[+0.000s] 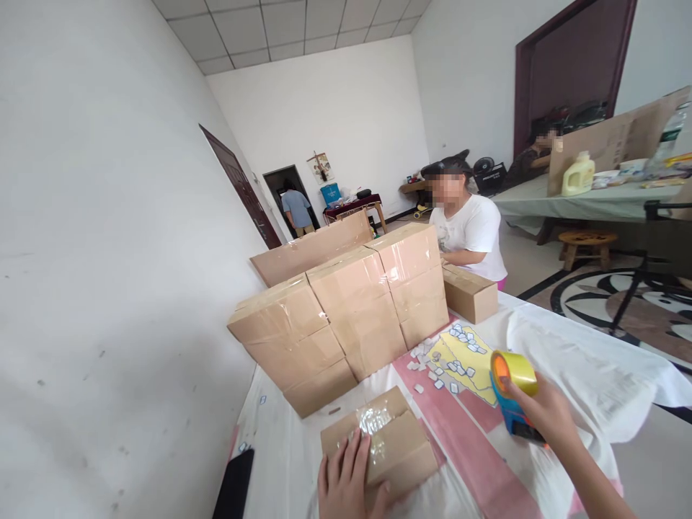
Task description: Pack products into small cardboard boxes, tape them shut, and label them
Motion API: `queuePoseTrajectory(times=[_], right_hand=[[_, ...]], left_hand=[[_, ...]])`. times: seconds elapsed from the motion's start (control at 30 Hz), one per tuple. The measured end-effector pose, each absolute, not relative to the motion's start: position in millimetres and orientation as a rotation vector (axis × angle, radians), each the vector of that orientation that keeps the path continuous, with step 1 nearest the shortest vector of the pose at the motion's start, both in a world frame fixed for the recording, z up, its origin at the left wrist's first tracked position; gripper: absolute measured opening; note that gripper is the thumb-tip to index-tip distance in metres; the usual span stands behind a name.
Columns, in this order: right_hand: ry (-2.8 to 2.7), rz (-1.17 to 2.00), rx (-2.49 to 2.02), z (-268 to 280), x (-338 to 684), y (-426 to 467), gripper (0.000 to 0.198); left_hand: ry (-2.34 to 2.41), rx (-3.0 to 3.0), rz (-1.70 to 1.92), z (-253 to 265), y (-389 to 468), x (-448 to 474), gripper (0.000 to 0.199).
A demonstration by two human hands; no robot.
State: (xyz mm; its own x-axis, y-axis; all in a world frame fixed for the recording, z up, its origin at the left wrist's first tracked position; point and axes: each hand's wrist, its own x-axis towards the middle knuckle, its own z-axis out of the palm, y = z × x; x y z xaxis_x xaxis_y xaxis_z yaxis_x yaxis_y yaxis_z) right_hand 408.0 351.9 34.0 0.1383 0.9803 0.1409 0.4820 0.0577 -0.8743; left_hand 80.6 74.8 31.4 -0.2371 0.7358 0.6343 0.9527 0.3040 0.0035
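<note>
A small cardboard box [397,440] lies on the cloth-covered table in front of me, with shiny clear tape across its top. My left hand [349,472] rests flat on the box's near left part, fingers stretched out and thumb apart. To the right, my right hand [546,411] is closed around a tape dispenser [508,411], blue with an orange hub and a yellowish roll of tape. It is held above the table, apart from the box. Beyond the small box stands a wall of stacked, taped cardboard boxes [351,317].
Small paper labels [459,367] lie scattered on a yellow sheet [481,378]. A black flat object [233,484] sits at the table's left edge, near the wall. Across the table a co-worker in a white shirt [476,231] stands by a long cardboard box [470,292]. Other people are farther back.
</note>
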Motion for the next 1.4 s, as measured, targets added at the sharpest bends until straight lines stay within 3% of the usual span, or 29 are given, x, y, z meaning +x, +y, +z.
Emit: queuePoseTrajectory(times=[0.33, 0.53, 0.73, 0.9, 1.0, 1.3, 1.4], right_hand=[[-1.154, 1.408, -1.13, 98, 385, 290, 0.065], [-1.37, 1.539, -0.885, 112, 358, 249, 0.045], [-1.764, 1.45, -0.683, 130, 339, 199, 0.042], [-1.803, 1.54, -0.664, 131, 367, 194, 0.057], [-1.75, 1.722, -0.627, 125, 390, 197, 0.07], [-1.308, 1.752, -0.912, 115, 382, 173, 0.063], [-1.235, 1.602, -1.019, 110, 376, 170, 0.041]], left_hand=[[-2.074, -1.5, -0.618, 46, 71, 89, 0.059], [-1.922, -1.653, -1.097, 61, 82, 113, 0.045], [-1.911, -2.213, -1.547, 96, 106, 164, 0.083], [-1.888, -2.456, -1.687, 97, 115, 191, 0.075], [-1.81, -2.482, -1.818, 79, 120, 200, 0.083], [-1.674, -2.116, -1.898, 30, 140, 215, 0.113], [-1.961, -2.108, -1.894, 29, 140, 215, 0.097]])
